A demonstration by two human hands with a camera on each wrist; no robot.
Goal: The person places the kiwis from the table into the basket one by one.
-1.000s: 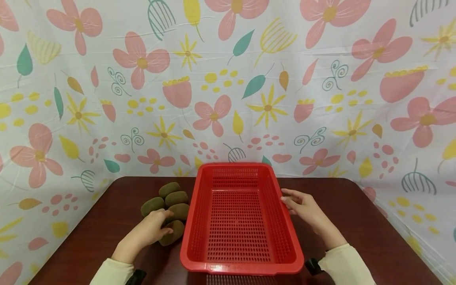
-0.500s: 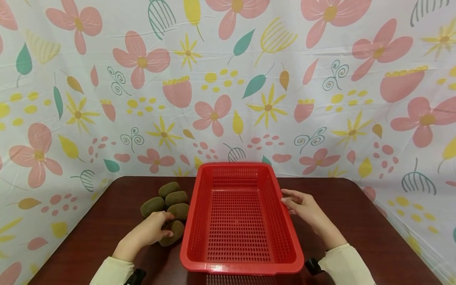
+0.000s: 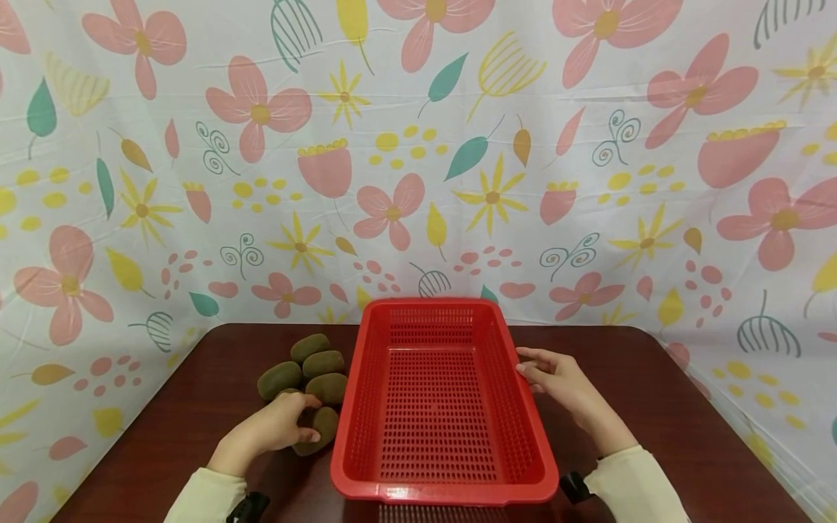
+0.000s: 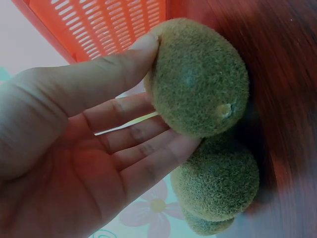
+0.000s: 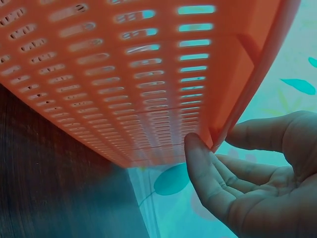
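Observation:
A red plastic basket with slotted walls stands in the middle of the table in the head view. Left of it lies a cluster of brown, fuzzy kiwis. My left hand holds the kiwi nearest me, thumb on one side and fingers round the other; part of the cluster is hidden behind this hand. Another kiwi sits right beside the fingertips in the left wrist view. With thumb and fingers, my right hand pinches the rim of the basket's right side, also seen from below in the right wrist view.
The dark reddish-brown table has rounded far corners. Behind it hangs a white cloth printed with flowers and leaves. The basket's left wall stands close against the kiwis.
My left hand's thumb has slid slightly down over the nearest kiwi, and the fingers have closed in on it. The right hand and the basket keep their places.

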